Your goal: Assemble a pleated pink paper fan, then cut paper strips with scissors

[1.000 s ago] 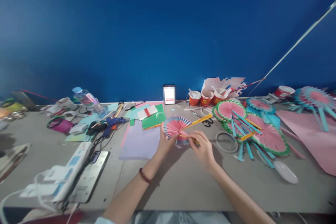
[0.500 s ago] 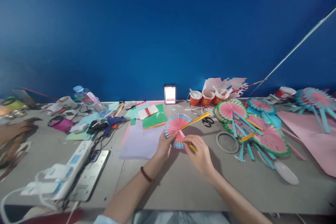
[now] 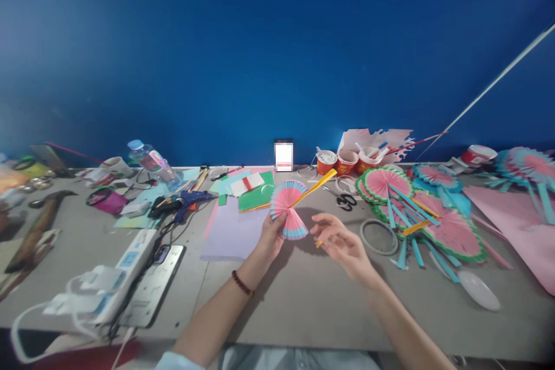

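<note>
My left hand (image 3: 273, 238) is closed, pinching a folded paper fan (image 3: 289, 202) near its middle. The fan is pleated pink with a light blue edge and spreads on both sides of the pinch. A yellow strip (image 3: 318, 183) sticks out from it toward the upper right. My right hand (image 3: 342, 243) is just right of the fan, apart from it. Its thumb and forefinger are spread, while a short yellow strip (image 3: 319, 244) shows at the fingers, mostly hidden. Below the fan on the left is a purple paper sheet (image 3: 236, 237).
Finished watermelon-patterned fans (image 3: 455, 225), a tape roll (image 3: 378, 237), black scissors (image 3: 346, 203) and red cups (image 3: 326, 162) occupy the right. At left are a glue gun (image 3: 186, 203), a phone (image 3: 154, 286), a power strip (image 3: 130, 272), a hammer (image 3: 41, 222) and a bottle (image 3: 154, 163).
My right hand has drawn away from the fan to the right, its fingers spreading. The fan's lower part has swung out to the right. At far left, another person's hand has moved off the hammer.
</note>
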The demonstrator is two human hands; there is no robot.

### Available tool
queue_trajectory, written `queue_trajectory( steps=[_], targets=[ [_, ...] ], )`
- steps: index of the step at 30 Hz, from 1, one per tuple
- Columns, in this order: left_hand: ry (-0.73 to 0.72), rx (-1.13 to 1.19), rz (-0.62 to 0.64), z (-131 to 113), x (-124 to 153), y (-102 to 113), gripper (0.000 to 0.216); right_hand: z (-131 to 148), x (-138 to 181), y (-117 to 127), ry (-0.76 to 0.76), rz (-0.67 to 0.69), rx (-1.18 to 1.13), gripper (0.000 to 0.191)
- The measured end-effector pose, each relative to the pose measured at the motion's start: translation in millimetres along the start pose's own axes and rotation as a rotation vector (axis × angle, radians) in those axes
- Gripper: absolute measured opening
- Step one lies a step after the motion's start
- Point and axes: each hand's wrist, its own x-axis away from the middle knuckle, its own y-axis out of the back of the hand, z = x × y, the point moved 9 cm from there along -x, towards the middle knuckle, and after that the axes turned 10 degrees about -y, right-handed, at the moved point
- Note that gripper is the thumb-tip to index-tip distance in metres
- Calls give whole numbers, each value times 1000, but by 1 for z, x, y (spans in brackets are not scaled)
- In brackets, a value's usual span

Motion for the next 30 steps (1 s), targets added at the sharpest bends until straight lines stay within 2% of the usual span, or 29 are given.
queue_trajectory(
  steps=[2, 3, 4, 7, 10, 13, 16, 19, 25, 30],
  targets=[
    [23, 28, 2, 2, 0, 0, 40, -2, -3, -1, -104, 152, -133, 13],
    [31, 37, 0, 3, 0, 0, 41, -4, -6, 3, -146, 158, -182, 17],
    [40, 41, 1, 3, 1, -1, 41, -8, -8, 7, -178, 132, -207, 23],
    [65, 28, 12, 4, 3, -4, 41, -19, -18, 21, -208, -54, -138, 33],
    [81, 2, 33, 7, 5, -5, 40, -27, -23, 20, -151, -215, -22, 34],
    [95, -23, 63, 11, 7, -5, 42, -28, -23, 8, -28, -276, 45, 34],
    [139, -33, 132, 18, 11, -10, 46, -30, -21, -6, 68, -249, 76, 31],
    [176, -56, 198, 22, 16, -17, 43, -40, -20, -12, 69, -219, 144, 30],
    [163, -59, 205, 25, 21, -18, 40, -52, -21, -6, 92, -249, 315, 35],
    [239, -72, 202, 35, 25, -15, 35, -55, -21, -3, 119, -275, 385, 38]
  ],
)
